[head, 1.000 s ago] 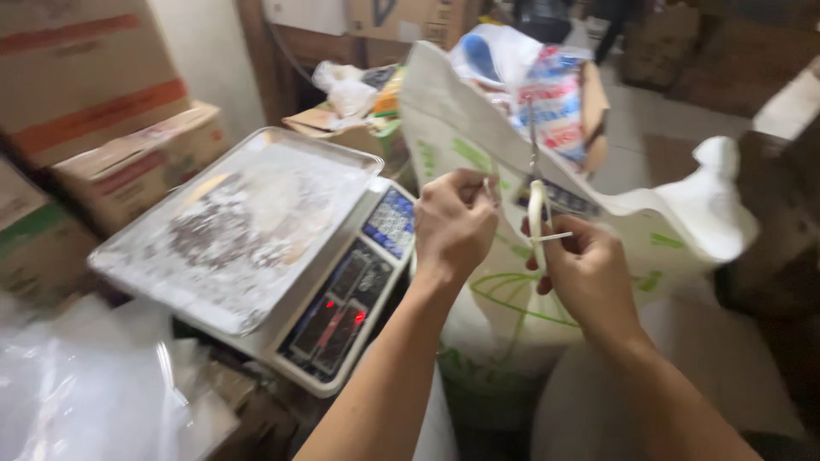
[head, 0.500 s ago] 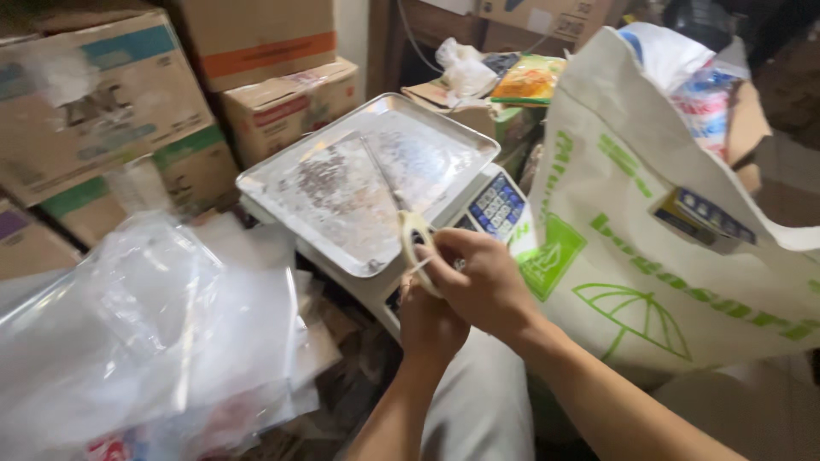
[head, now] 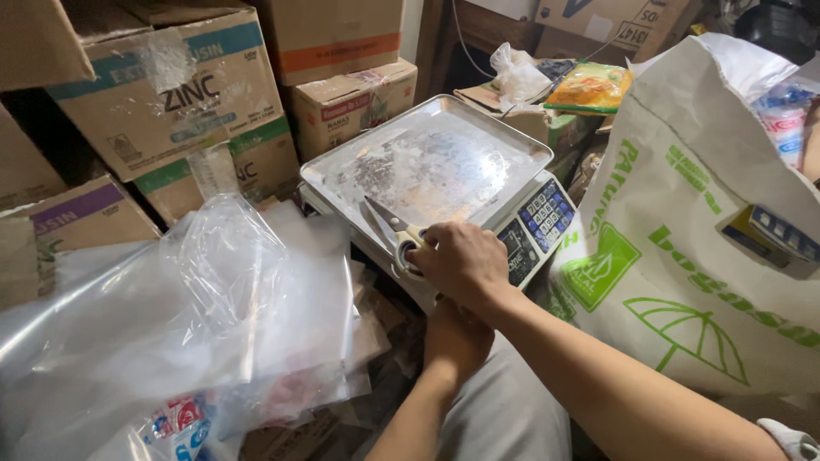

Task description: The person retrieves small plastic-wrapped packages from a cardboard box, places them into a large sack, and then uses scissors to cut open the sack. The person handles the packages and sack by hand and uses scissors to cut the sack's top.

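Scissors (head: 395, 232) lie gripped in right hand (head: 461, 260) on scale tray (head: 342, 171); left hand (head: 457, 337) half hidden, grip unclear.

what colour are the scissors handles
Pale yellow, seen in the head view, where the right hand holds the scissors.

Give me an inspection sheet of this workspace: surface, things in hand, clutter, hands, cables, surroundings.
Surface: metal tray of a digital scale, smeared with white residue, blades of the scissors lying on it.
Things in hand: scissors, pale yellow handles, blades on the tray near its front edge.
Clutter: pile of clear plastic bags left of the scale; large white sack with green print on the right.
Hands: right hand on the scissor handles; left hand lower, beneath the right, holding nothing that shows.
Cables: thin cable against the wall behind the scale.
Surroundings: stacked cardboard boxes behind; knotted plastic bag and yellow packet at the back.
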